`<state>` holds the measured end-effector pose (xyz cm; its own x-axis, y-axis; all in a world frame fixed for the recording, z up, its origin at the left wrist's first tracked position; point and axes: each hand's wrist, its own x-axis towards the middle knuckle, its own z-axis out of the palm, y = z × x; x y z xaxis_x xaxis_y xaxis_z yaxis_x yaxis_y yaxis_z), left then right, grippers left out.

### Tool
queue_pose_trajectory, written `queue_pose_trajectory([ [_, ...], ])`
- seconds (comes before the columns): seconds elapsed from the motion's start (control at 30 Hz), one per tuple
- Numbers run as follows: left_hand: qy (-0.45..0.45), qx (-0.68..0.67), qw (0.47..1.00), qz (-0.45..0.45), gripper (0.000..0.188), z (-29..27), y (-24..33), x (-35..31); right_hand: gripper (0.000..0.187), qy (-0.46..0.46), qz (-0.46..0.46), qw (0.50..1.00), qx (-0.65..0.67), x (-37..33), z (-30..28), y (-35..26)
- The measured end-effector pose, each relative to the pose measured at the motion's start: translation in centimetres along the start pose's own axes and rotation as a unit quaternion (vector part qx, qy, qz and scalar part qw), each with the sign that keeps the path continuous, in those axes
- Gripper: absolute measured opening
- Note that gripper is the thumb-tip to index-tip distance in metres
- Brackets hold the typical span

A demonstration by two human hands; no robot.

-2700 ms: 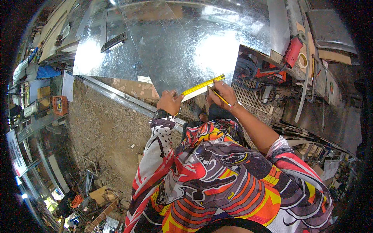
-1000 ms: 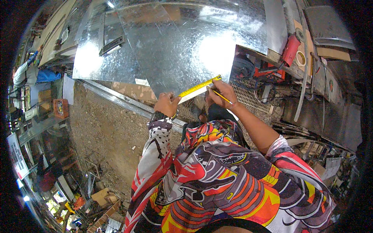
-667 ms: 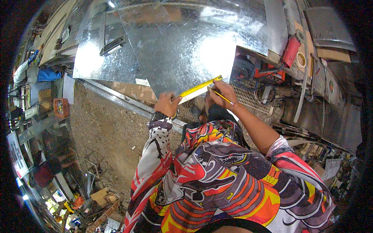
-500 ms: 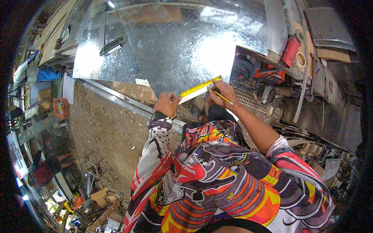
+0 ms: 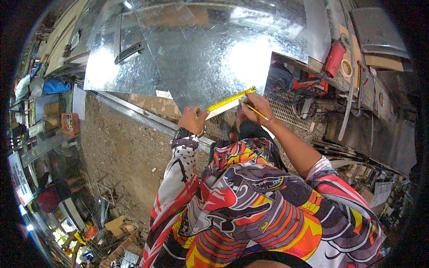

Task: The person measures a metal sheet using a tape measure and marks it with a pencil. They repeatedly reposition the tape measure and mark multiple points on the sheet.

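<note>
A yellow tape measure blade (image 5: 227, 102) stretches along the near edge of a shiny metal sheet (image 5: 178, 58), rising slightly toward the right. My left hand (image 5: 192, 119) is closed on the blade's left end. At the other end my right hand (image 5: 260, 107) pinches the blade near its hooked tip. A yellow pencil (image 5: 255, 110) is also held in the right hand, slanting down across the fingers. Directly below the blade runs a pale strip (image 5: 222, 109), whose kind I cannot make out. The tape's case does not show.
On the sheet's left lies a dark angled metal tool (image 5: 129, 52). A red power tool (image 5: 334, 59) and a tape roll (image 5: 346, 69) rest at the right. Long metal channels (image 5: 134, 112) cross above the gravel floor (image 5: 125, 147). A plastic grate (image 5: 286, 111) lies below the right side.
</note>
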<state>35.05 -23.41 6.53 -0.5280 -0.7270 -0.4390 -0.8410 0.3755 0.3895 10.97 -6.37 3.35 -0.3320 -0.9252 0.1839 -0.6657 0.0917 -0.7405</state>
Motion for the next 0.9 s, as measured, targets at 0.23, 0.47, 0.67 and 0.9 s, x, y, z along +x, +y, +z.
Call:
queue_pose_trajectory([
  [0.23, 0.017, -0.006, 1.000, -0.005, 0.050, 0.9, -1.2, -0.2, 0.041, -0.004, 0.010, 1.000, -0.015, 0.2, 0.4, -0.4],
  [0.47, -0.023, 0.019, 1.000, 0.005, 0.050, 0.6, -1.7, 0.5, 0.041, 0.002, -0.005, 1.000, -0.001, 0.0, 0.7, 0.1],
  [0.67, -0.050, 0.012, 0.999, -0.019, 0.050, -0.7, 0.1, 0.3, 0.038, -0.002, -0.005, 1.000, -0.019, 0.1, 0.5, 0.0],
  [0.9, -0.037, 0.017, 0.999, -0.021, 0.048, 0.0, -0.6, 0.5, 0.032, -0.013, -0.016, 1.000, -0.017, 0.5, 0.2, -0.4],
])
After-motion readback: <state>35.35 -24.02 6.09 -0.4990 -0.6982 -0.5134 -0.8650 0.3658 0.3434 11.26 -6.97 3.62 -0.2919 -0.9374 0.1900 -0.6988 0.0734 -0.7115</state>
